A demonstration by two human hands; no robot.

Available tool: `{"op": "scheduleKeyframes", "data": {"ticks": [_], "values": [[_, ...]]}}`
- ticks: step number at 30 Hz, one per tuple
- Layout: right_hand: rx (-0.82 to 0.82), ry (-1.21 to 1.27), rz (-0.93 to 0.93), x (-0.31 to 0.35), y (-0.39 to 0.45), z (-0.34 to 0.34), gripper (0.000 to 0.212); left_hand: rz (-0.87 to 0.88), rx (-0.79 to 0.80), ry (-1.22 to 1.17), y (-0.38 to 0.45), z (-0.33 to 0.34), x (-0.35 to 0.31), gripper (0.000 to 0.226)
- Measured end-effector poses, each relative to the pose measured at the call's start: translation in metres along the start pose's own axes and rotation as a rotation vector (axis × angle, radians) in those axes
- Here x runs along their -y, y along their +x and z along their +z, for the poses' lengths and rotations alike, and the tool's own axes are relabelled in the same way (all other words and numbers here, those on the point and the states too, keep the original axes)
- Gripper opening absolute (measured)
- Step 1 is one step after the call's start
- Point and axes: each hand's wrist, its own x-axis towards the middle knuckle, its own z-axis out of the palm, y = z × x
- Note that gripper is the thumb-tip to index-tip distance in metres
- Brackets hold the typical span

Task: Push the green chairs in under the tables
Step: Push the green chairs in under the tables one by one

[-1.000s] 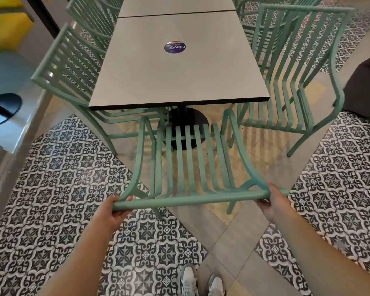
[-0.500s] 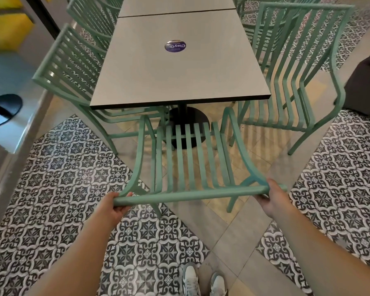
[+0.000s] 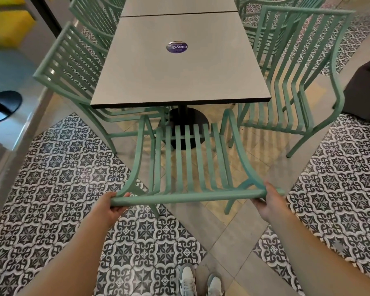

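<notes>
1. The left hand (image 3: pixel 107 207) was clenched around the left end of the top rail of the green chair (image 3: pixel 188 159), and the right hand (image 3: pixel 269 201) was clenched around the right end of the same rail; each grip wrapped the bar.
2. That chair stood at the near end of the bench (image 3: pixel 179 67), its seat front close to the bench's near edge but mostly not yet under it, lined up roughly with the black pedestal base (image 3: pixel 184 124).
3. Likely trouble: the chair's front legs or seat could strike the pedestal base if pushed straight and far, stopping it short or jolting the bench.
4. The chair's curved armrests looked close to the height of the bench edge; I could not tell whether they would pass beneath it, so they might catch on the edge.
5. A left side chair (image 3: pixel 73 67) sat tucked against the bench's left side, its seat near the pushed chair's left front corner; a skewed push could knock the two together.
6. The right side chair (image 3: pixel 297 82) stood pulled out and angled, its front leg just beside the pushed chair's right arm, leaving little room there.
7. Open patterned floor (image 3: pixel 51 189) lay to both sides behind, giving room to back off and realign.
</notes>
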Motion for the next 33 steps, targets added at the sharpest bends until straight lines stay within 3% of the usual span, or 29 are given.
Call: {"op": "scheduleKeyframes", "data": {"ticks": [8, 16, 23, 25, 28, 33], "values": [[0.009, -0.017, 0.002, 0.000, 0.000, 0.000, 0.045, 0.016, 0.026, -0.016, -0.005, 0.003, 0.004, 0.036], [0.009, -0.031, 0.009, 0.001, -0.001, 0.001, 0.038, 0.007, 0.019, -0.029, -0.001, -0.003, 0.005, 0.018], [0.047, -0.076, 0.025, 0.002, 0.002, -0.005, 0.035, 0.000, 0.015, 0.041, -0.002, -0.006, 0.002, 0.020], [0.068, -0.137, 0.017, 0.003, 0.003, -0.010, 0.034, 0.094, -0.084, 0.314, -0.003, -0.007, 0.003, 0.030], [0.054, -0.291, -0.080, 0.007, 0.006, -0.022, 0.052, 0.387, -0.224, 0.892, -0.008, 0.002, 0.004, 0.046], [0.050, -0.668, -0.313, 0.034, 0.011, -0.049, 0.069, 0.827, -0.106, 1.510, -0.028, 0.063, 0.018, 0.054]]}}
